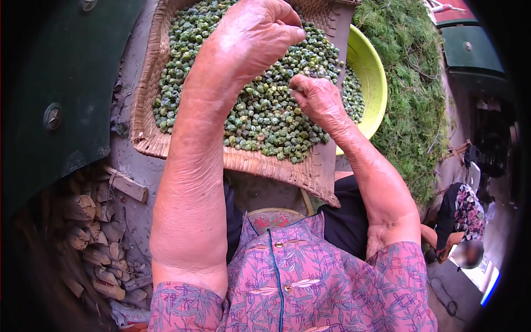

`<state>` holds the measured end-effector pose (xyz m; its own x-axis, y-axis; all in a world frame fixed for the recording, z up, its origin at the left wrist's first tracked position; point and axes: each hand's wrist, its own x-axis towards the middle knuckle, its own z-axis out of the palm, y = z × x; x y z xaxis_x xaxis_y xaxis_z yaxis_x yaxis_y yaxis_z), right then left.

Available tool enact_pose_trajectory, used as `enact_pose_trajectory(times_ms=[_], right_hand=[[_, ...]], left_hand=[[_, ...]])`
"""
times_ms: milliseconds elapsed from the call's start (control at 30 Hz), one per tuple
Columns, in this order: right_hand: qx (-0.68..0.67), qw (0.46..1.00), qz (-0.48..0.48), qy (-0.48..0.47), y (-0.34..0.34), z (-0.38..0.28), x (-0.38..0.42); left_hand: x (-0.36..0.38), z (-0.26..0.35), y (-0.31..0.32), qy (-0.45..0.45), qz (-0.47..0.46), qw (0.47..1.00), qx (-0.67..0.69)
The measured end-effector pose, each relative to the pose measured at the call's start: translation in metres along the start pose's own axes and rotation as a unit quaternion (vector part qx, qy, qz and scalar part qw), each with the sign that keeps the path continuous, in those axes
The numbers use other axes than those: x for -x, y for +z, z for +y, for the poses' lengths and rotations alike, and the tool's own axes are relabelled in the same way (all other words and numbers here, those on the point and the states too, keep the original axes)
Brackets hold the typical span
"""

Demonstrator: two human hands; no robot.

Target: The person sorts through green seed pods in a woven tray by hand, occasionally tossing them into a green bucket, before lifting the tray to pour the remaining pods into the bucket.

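A woven winnowing basket (260, 163) holds a broad layer of small round green cones (271, 124), which look like arborvitae cones. My left hand (265, 30) is over the far part of the basket, fingers curled inward; what they hold, if anything, is hidden. Lower and to the right, my right hand (319, 100) hovers close above the cones with thumb and forefinger pinched together. Nothing I can name shows in that pinch. Beside the basket's right edge, partly under it, is a yellow-green basin (377, 83) with more of the green cones inside.
Cut green conifer branches (409, 110) are heaped to the right of the basin. Split firewood (99, 243) is stacked at lower left, below a dark green panel (61, 72). Another person (462, 221) is at the far right.
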<state>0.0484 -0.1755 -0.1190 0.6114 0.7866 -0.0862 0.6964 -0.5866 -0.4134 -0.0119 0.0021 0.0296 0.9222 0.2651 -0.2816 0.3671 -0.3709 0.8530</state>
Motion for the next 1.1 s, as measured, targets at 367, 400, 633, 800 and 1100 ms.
enact_pose_trajectory(times_ms=[367, 400, 633, 800, 1100], right_hand=[[0.019, 0.988, -0.149, -0.026, 0.009, -0.001, 0.004], [0.019, 0.988, -0.149, -0.026, 0.011, -0.003, 0.004], [-0.066, 0.998, 0.006, 0.017, 0.014, 0.003, 0.0], [-0.013, 0.997, -0.075, 0.025, 0.007, 0.003, 0.003], [0.157, 0.975, -0.139, -0.078, 0.017, -0.007, -0.001]], left_hand=[[0.006, -0.013, 0.004, 0.15, 0.052, 0.987, -0.023], [0.007, -0.012, 0.004, 0.137, 0.041, 0.99, -0.015], [-0.004, -0.01, 0.002, 0.058, 0.008, 0.998, 0.005], [-0.002, -0.012, -0.002, 0.063, -0.007, 0.998, 0.012], [0.005, -0.011, 0.002, 0.12, 0.007, 0.993, -0.008]])
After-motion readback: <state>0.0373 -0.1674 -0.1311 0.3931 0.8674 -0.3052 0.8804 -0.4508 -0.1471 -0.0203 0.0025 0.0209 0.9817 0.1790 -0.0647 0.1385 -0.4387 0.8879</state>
